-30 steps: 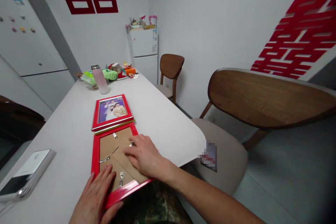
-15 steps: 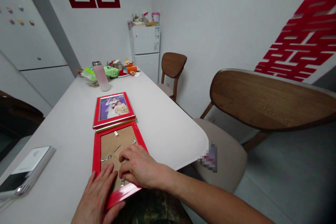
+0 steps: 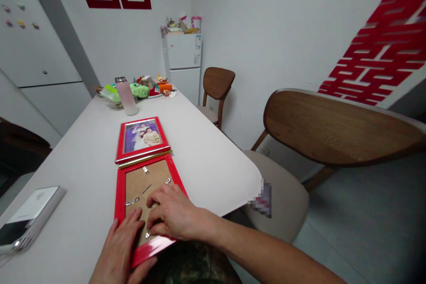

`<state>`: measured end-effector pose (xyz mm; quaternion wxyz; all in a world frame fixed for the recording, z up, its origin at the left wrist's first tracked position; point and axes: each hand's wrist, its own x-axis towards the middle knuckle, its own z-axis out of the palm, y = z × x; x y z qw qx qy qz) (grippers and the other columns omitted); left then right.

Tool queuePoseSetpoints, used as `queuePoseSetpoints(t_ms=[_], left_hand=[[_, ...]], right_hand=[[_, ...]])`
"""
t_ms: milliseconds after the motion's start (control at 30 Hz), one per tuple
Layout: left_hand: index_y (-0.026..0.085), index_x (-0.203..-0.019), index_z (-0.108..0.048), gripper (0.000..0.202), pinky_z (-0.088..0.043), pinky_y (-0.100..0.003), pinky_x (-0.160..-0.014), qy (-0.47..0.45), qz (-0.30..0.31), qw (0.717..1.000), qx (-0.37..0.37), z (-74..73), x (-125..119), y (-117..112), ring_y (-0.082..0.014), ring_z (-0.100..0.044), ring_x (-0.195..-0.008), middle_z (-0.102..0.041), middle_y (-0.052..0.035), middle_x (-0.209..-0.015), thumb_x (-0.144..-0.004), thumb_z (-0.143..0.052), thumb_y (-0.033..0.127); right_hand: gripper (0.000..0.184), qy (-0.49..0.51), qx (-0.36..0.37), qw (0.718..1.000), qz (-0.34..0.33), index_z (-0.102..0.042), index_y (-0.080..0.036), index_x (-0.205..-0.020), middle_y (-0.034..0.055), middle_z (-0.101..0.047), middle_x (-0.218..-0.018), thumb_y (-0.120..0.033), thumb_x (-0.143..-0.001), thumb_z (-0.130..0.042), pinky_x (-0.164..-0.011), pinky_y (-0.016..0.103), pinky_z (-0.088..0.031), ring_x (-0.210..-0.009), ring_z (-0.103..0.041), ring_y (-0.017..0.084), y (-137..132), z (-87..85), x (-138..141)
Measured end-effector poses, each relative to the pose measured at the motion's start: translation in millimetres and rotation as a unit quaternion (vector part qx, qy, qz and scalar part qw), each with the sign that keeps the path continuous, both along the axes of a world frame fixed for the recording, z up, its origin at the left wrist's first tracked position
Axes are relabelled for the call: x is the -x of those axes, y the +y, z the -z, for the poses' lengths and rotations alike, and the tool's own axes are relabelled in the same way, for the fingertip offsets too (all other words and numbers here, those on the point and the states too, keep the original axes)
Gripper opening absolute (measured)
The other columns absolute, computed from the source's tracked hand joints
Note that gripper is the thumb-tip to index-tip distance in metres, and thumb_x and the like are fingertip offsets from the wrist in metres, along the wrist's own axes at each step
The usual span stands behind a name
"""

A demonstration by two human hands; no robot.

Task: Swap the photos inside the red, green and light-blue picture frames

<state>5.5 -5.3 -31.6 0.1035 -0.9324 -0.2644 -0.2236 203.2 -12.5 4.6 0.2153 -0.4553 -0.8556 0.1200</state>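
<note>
A red picture frame (image 3: 120,199) lies face down at the near end of the table, its brown backing board (image 3: 136,184) held by several small metal clips. My left hand (image 3: 118,246) grips the near left corner, fingers over the back and thumb at the near edge. Curled over the board, my right hand (image 3: 171,213) has its fingertips at the near metal clip (image 3: 147,234); the fingers partly hide the contact. Against the far edge of this frame sits a second red picture frame (image 3: 120,144), face up, showing a photo of people.
The white table (image 3: 213,168) also carries a pink bottle (image 3: 126,97), green packets (image 3: 140,91) and a white device with a cable (image 3: 31,213). Wooden chairs stand along the right side, the nearest with a broad backrest (image 3: 333,128). A small fridge (image 3: 184,53) is in the far corner.
The near clip by my right fingertips has turned from nearly upright to slanted. My left hand keeps its hold, and the whole view has shifted slightly.
</note>
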Motion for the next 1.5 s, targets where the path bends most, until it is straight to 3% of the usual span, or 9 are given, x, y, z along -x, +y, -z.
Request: queuePoseSetpoints(t_ms=[167,267,467,733,933,1100,1267,1400,1500], left_hand=[[0.012,-0.105,-0.044,0.053,-0.044,-0.043,-0.078,-0.015,0.005,1.000,0.007,1.1,0,0,-0.0294,-0.053,-0.098,-0.053,-0.0172,-0.111,-0.067,-0.056,0.047],[0.015,-0.096,-0.047,0.045,-0.046,-0.042,-0.076,-0.022,0.016,1.000,0.008,0.2,0,0,-0.0285,-0.054,-0.096,-0.055,-0.0158,-0.107,-0.067,-0.057,0.047],[0.018,-0.094,-0.047,0.043,-0.045,-0.043,-0.078,-0.028,0.014,0.999,0.010,-0.5,2,-2,-0.0276,-0.056,-0.093,-0.058,-0.0138,-0.103,-0.066,-0.058,0.048],[0.017,-0.096,-0.046,0.037,-0.040,-0.048,-0.085,-0.048,-0.007,0.993,0.109,-6.6,2,-11,-0.0283,-0.051,-0.101,-0.055,-0.0155,-0.108,-0.069,-0.057,0.040],[0.016,-0.096,-0.046,0.039,-0.038,-0.052,-0.086,-0.062,-0.010,0.987,0.145,-3.2,4,-13,-0.0294,-0.048,-0.104,-0.053,-0.0185,-0.111,-0.069,-0.058,0.040],[0.016,-0.095,-0.047,0.039,-0.036,-0.050,-0.088,-0.070,-0.012,0.983,0.168,-2.5,6,-14,-0.0294,-0.048,-0.105,-0.052,-0.0186,-0.111,-0.068,-0.058,0.042],[0.017,-0.095,-0.048,0.038,-0.034,-0.051,-0.089,-0.091,-0.009,0.978,0.185,-6.2,4,-14,-0.0290,-0.048,-0.105,-0.053,-0.0177,-0.112,-0.067,-0.060,0.039],[0.016,-0.094,-0.048,0.037,-0.034,-0.053,-0.088,-0.089,-0.010,0.977,0.191,-6.1,5,-14,-0.0298,-0.047,-0.105,-0.052,-0.0183,-0.112,-0.066,-0.060,0.038],[0.016,-0.095,-0.048,0.037,-0.032,-0.053,-0.090,-0.080,-0.014,0.975,0.205,-4.5,6,-15,-0.0299,-0.045,-0.107,-0.050,-0.0182,-0.114,-0.068,-0.059,0.039]], right_hand=[[0.024,0.014,0.006,1.000,0.017,-0.062,-0.026,-0.085,-0.0016,-0.055,-0.094,-0.040,-0.068,-0.055,-0.076,0.032,-0.031,-0.088,-0.042,0.017,4,-3.8,0],[0.026,0.000,0.006,0.999,0.046,-0.058,-0.024,-0.094,0.0012,-0.058,-0.089,-0.036,-0.073,-0.048,-0.073,0.032,-0.034,-0.083,-0.045,0.017,17,-7.5,7],[0.023,-0.073,-0.015,0.995,0.070,-0.062,-0.019,-0.079,0.0053,-0.057,-0.079,-0.035,-0.074,-0.047,-0.069,0.033,-0.037,-0.083,-0.047,0.020,49,-1.4,41],[0.016,-0.057,-0.008,0.993,0.107,-0.062,-0.014,-0.076,0.0068,-0.058,-0.075,-0.022,-0.075,-0.047,-0.068,0.029,-0.037,-0.076,-0.050,0.017,63,5.9,62],[0.019,-0.042,-0.002,0.990,0.135,-0.061,-0.016,-0.076,0.0034,-0.058,-0.074,-0.029,-0.077,-0.047,-0.064,0.022,-0.036,-0.072,-0.050,0.012,71,6.6,52],[0.027,-0.042,-0.011,0.975,0.216,-0.061,-0.011,-0.078,0.0099,-0.055,-0.080,-0.025,-0.081,-0.038,-0.068,0.027,-0.035,-0.077,-0.048,0.017,87,9.9,32],[0.023,-0.042,-0.008,0.976,0.211,-0.063,-0.015,-0.079,0.0079,-0.055,-0.082,-0.024,-0.079,-0.041,-0.071,0.027,-0.034,-0.080,-0.047,0.017,94,15.7,33],[0.023,-0.036,-0.005,0.979,0.201,-0.063,-0.016,-0.082,0.0071,-0.056,-0.081,-0.024,-0.079,-0.041,-0.073,0.027,-0.034,-0.080,-0.047,0.016,88,9.7,35],[0.025,-0.025,-0.008,0.981,0.193,-0.059,-0.017,-0.092,0.0067,-0.055,-0.087,-0.028,-0.079,-0.042,-0.075,0.027,-0.034,-0.083,-0.047,0.016,66,0.5,26]])
